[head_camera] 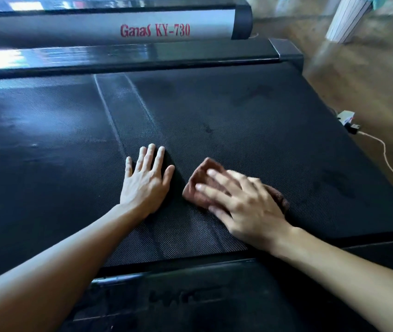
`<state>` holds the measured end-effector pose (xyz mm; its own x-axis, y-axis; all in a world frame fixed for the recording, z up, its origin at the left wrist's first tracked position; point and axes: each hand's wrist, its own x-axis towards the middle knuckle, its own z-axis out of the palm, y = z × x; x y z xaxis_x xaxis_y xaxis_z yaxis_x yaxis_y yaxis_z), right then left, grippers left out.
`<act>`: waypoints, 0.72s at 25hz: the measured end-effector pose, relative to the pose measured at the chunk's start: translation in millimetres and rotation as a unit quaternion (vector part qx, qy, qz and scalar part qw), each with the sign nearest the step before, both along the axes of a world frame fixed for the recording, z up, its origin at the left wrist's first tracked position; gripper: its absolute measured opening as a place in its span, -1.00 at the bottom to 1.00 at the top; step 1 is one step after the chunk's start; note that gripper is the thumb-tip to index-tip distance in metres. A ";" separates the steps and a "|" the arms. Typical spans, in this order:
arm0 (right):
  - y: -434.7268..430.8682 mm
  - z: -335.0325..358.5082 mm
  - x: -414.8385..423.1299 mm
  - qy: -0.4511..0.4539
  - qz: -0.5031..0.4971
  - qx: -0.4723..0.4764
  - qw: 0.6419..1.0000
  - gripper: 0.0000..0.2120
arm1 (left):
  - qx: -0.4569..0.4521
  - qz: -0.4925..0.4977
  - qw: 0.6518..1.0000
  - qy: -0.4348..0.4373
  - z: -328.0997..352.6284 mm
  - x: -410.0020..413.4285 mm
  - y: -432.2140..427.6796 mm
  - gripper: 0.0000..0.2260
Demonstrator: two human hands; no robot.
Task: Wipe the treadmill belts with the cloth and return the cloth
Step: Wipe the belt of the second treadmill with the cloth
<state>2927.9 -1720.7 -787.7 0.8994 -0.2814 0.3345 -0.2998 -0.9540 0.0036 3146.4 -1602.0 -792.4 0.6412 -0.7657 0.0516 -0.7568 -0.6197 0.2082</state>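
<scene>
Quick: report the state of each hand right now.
Left hand: open, flat on the treadmill belt, holding nothing.
Right hand: open, pressing the brown cloth down onto the belt.

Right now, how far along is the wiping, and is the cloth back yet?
Probably midway. Nothing looks clearly finished: I cannot tell wiped patches from glare. In hand: the right hand presses the brown cloth flat on the belt, with the left hand flat beside it. Left: dark smudges on the belt's right side, any other belt, and returning the cloth.
</scene>
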 end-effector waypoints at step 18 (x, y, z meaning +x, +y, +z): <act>-50.2 27.4 78.4 0.107 -0.150 0.117 0.976 -0.51 | -0.025 0.000 1.000 -0.011 -2.9 3.3 -0.5 -0.46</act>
